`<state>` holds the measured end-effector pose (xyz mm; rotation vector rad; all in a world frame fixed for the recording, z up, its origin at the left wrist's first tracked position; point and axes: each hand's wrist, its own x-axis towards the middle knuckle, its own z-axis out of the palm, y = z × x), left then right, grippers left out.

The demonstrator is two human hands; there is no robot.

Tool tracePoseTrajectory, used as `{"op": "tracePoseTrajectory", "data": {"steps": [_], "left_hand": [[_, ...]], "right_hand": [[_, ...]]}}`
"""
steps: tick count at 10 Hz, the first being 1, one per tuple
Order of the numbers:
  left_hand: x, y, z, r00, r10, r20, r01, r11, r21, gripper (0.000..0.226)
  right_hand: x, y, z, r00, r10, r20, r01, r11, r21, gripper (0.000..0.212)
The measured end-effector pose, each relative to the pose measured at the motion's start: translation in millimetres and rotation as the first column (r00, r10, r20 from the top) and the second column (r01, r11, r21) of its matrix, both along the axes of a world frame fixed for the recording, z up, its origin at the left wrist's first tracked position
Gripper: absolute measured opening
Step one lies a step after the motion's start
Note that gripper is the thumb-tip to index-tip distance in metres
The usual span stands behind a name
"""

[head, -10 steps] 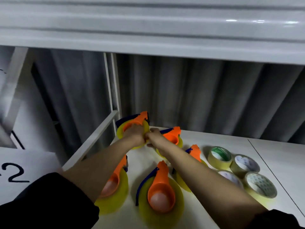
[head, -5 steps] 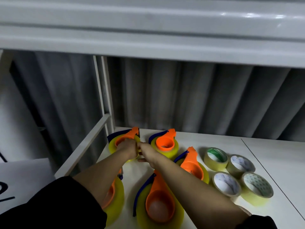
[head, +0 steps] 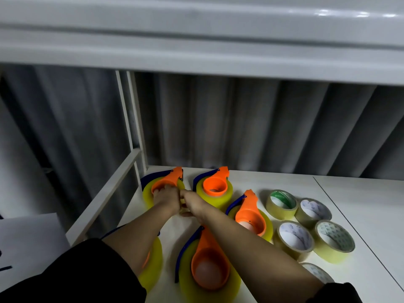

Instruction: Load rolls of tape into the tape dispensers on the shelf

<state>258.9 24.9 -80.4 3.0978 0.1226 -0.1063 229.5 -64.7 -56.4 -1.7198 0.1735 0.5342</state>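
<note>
Shelf (head: 273, 182), white, carries everything. Far left rear: orange tape dispenser (head: 167, 182) with a yellow roll seated in it. Left hand (head: 167, 199) rests on its near edge, fingers curled over the roll; grip looks closed on the dispenser. Right hand (head: 192, 203) touches the left just beside it, fingers curled down; what it pinches is hidden, so I cannot tell its state, possibly the tape's free end.

Centre: second loaded dispenser (head: 215, 188) at rear, third (head: 249, 213) nearer, fourth (head: 209, 265) nearest. A fifth lies mostly under the left forearm.

Right: five loose tape rolls (head: 294, 236) clustered, touching.

Risk, as judged: if the free end is being threaded, it may stick to fingers or fold on itself. Forearms cross over near dispensers and could nudge them.
</note>
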Motion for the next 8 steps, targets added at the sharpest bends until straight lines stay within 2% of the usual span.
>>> {"op": "tracePoseTrajectory", "data": {"steps": [1, 2, 3, 4, 5, 6, 8], "left_hand": [[-1, 0, -3, 1.0, 0.018, 0.008, -0.018, 1.0, -0.009, 0.053], [-1, 1, -1, 1.0, 0.0, -0.019, 0.001, 1.0, 0.026, 0.054], [-3, 3, 3, 0.998, -0.026, -0.054, 0.028, 0.999, 0.038, 0.051], [-5, 3, 12, 0.997, -0.034, -0.065, 0.033, 0.999, -0.018, 0.052], [-12, -2, 25, 1.0, -0.002, -0.009, 0.002, 1.0, -0.025, 0.049], [-26, -13, 44, 0.99, 0.044, 0.135, -0.042, 0.999, -0.02, 0.046], [-51, -51, 61, 0.954, -0.047, 0.295, 0.061, 0.997, -0.038, 0.034]], "right_hand": [[-1, 2, 1, 1.0, 0.018, -0.009, -0.018, 1.0, -0.014, 0.029], [-2, 3, 13, 1.0, 0.022, -0.016, -0.023, 0.999, -0.033, 0.035], [-4, 4, 21, 0.996, 0.091, 0.025, -0.087, 0.985, -0.149, 0.039], [-7, 2, 26, 0.984, 0.107, 0.14, -0.072, 0.969, -0.235, 0.028], [-10, -11, 35, 0.948, 0.122, 0.295, -0.016, 0.941, -0.337, 0.03], [-22, -35, 48, 0.893, 0.191, 0.407, 0.066, 0.839, -0.54, 0.023], [-46, -108, 57, 0.839, 0.258, 0.48, 0.282, 0.549, -0.787, 0.032]]}}
